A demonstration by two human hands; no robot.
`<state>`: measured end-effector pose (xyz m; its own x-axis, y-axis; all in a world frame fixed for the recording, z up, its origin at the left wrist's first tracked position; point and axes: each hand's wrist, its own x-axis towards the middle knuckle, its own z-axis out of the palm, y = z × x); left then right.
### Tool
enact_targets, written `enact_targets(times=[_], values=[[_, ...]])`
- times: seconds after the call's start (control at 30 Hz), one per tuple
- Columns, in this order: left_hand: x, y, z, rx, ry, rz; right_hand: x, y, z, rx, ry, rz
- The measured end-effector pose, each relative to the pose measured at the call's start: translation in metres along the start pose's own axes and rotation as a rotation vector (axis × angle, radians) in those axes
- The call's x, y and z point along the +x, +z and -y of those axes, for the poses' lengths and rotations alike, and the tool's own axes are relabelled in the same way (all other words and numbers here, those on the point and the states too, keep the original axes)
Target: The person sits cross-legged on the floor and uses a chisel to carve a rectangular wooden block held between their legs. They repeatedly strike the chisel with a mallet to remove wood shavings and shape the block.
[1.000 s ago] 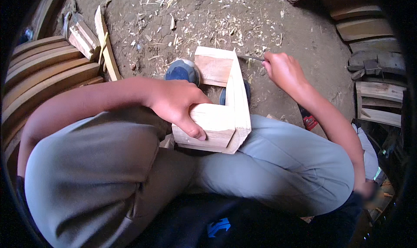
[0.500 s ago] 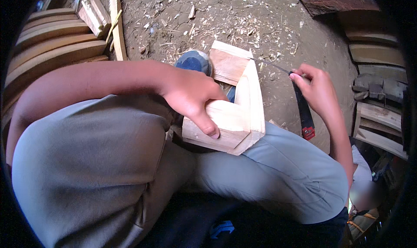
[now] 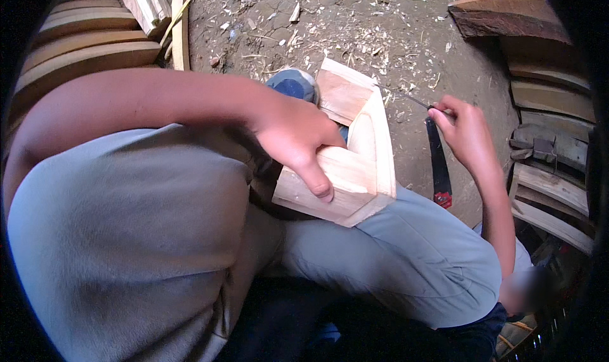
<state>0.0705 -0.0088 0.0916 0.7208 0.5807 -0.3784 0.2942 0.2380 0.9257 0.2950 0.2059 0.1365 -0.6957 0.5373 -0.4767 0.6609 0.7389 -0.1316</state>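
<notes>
A pale wooden frame (image 3: 374, 140), built of several joined boards, rests tilted across my right leg. My left hand (image 3: 301, 143) is closed over its near board, thumb on the outer face and fingers hidden behind. Away to the right, my right hand (image 3: 462, 124) pinches a thin-shafted tool (image 3: 417, 100) by its dark handle, mostly covered by the fingers. The shaft points left toward the frame's far corner; I cannot tell whether its tip touches the wood. Below that hand, a long black strip-like object (image 3: 438, 162) with a red end lies on the ground.
Curved boards (image 3: 89, 41) are stacked at the left, with a narrow plank (image 3: 181, 29) beside them. More timber (image 3: 552, 98) lines the right side. Shavings litter the dirt floor (image 3: 361, 22). My shoe (image 3: 293, 86) is behind the frame. Another person (image 3: 523, 286) is at lower right.
The view has shifted slightly, so the frame and the floor appear a little farther right. Both hands keep their grips.
</notes>
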Motion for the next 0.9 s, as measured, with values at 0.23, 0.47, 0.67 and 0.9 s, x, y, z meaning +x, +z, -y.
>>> enact_targets(times=[0.23, 0.47, 0.67, 0.9], values=[[0.003, -0.005, -0.007, 0.005, -0.025, 0.038, -0.010, -0.003, 0.031, -0.306, -0.091, -0.058], [0.001, -0.003, -0.003, -0.004, -0.031, 0.028, 0.013, 0.007, 0.017, -0.444, -0.131, -0.084], [-0.002, -0.002, -0.004, 0.014, -0.072, 0.027, 0.007, -0.027, 0.048, -0.375, -0.136, -0.043], [0.003, -0.004, -0.003, -0.011, -0.025, 0.037, -0.004, -0.037, 0.049, -0.371, -0.152, -0.024]])
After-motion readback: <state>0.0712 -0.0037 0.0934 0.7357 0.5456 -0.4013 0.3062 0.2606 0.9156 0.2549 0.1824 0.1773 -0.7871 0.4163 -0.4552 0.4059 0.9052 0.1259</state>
